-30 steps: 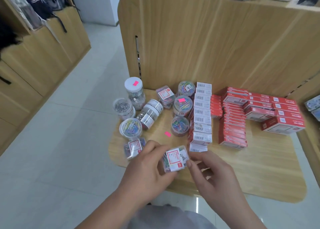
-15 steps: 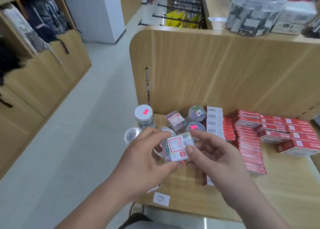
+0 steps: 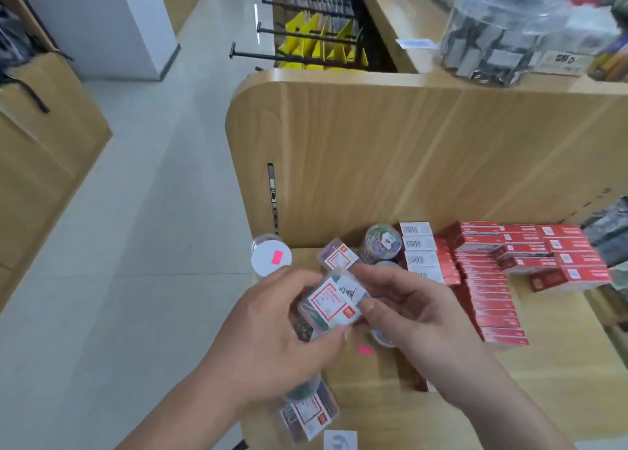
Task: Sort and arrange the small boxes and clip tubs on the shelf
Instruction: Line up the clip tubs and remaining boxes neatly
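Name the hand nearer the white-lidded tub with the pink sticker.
Left. The left hand is just in front of the tub; the right hand is off to its right, past the held box.

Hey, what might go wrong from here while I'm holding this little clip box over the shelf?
1. The clip box is only pinched between fingertips of the left hand and right hand; it may slip and drop.
2. The labelled box lies by the shelf's front edge under your left forearm; a brush might knock it off.
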